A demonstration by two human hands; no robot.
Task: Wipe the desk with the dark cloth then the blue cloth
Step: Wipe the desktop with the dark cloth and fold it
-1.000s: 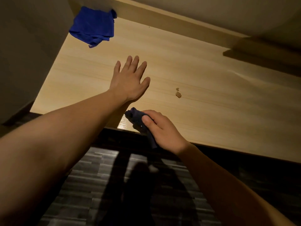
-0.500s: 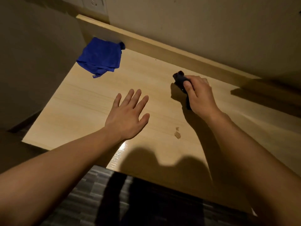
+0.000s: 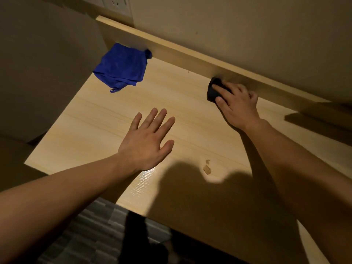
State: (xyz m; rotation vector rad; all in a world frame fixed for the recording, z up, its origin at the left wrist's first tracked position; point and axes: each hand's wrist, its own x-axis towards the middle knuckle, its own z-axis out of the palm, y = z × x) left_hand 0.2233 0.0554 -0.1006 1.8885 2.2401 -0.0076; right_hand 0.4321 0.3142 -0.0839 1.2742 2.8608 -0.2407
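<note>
A light wooden desk (image 3: 106, 119) fills the view. My right hand (image 3: 237, 103) presses a bunched dark cloth (image 3: 211, 92) onto the desk at the far edge, against the raised back strip; most of the cloth is under my fingers. My left hand (image 3: 146, 141) lies flat on the desk middle with fingers spread, holding nothing. A crumpled blue cloth (image 3: 122, 67) rests in the far left corner, apart from both hands.
A raised wooden back strip (image 3: 171, 50) and wall bound the far side. A side wall (image 3: 43, 73) closes the left. Two small brown marks (image 3: 207, 168) sit near the front middle. A wall socket (image 3: 116, 4) is at top. Striped floor (image 3: 91, 231) lies below the front edge.
My right hand with the dark cloth has swept from the desk's front edge to the far back strip and rightward. My left hand stayed flat on the desk.
</note>
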